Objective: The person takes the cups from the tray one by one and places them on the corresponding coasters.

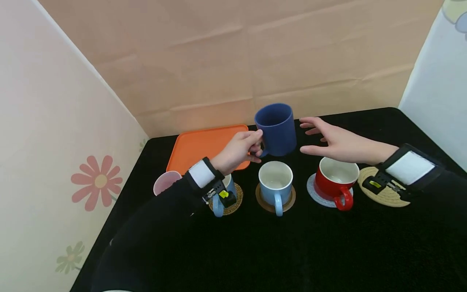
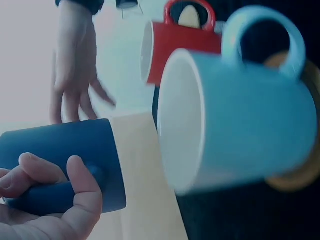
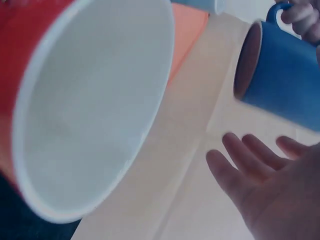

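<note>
My left hand grips a dark blue mug by its handle, holding it upright behind the row of mugs. In the left wrist view the fingers curl round that mug's handle. To the right of the blue mug, my right hand reaches toward its side with the fingers spread and nothing in them; a gap shows between hand and mug. Below the blue mug stands a light blue mug on a brown coaster. A red mug with a white inside sits below my right hand, on a pale blue-grey coaster.
An orange tray lies at the back left. Another light blue mug, on a woven coaster, is partly hidden by my left wrist. A pink cup stands further left. A round straw-coloured coaster lies under my right wrist.
</note>
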A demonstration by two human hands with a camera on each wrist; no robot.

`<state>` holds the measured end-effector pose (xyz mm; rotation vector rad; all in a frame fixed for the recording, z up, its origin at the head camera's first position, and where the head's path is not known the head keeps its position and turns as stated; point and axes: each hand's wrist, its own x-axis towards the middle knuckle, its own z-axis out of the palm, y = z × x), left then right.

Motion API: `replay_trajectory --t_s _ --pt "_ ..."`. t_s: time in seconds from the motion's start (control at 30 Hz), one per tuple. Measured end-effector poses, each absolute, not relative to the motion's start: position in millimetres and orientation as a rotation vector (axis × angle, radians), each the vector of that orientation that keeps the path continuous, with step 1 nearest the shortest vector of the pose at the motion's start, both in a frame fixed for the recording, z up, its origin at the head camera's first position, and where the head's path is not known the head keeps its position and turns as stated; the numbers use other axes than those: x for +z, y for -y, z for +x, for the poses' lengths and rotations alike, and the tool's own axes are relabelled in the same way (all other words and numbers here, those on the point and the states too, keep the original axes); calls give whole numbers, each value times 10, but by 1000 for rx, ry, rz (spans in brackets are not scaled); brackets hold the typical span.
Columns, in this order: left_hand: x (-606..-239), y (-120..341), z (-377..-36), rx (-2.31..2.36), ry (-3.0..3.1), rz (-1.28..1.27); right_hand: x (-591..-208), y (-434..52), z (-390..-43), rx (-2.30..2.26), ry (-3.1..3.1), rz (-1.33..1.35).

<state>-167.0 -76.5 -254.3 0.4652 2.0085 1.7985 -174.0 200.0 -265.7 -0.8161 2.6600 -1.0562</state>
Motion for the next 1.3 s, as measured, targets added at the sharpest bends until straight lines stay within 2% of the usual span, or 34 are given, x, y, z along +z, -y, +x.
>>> replay_trajectory --t_s 0.5,0.77,1.17,1.3 --pt "-2627 216 -1551 1894 -1973 436 -2737 -1946 -1756 -1230 -2763 -734" --pt "-2608 -75 -1470 1889 -1937 489 -2744 -2235 -1723 -1267 -2837 -799" --pt "-2544 -466 -1351 1811 -1910 579 -2749 -2658 -1584 -1308 -2941 -701" --pt "-2561 -710 -1261 1789 -1903 595 -2824 -2910 -1481 -1409 -2980 -791"
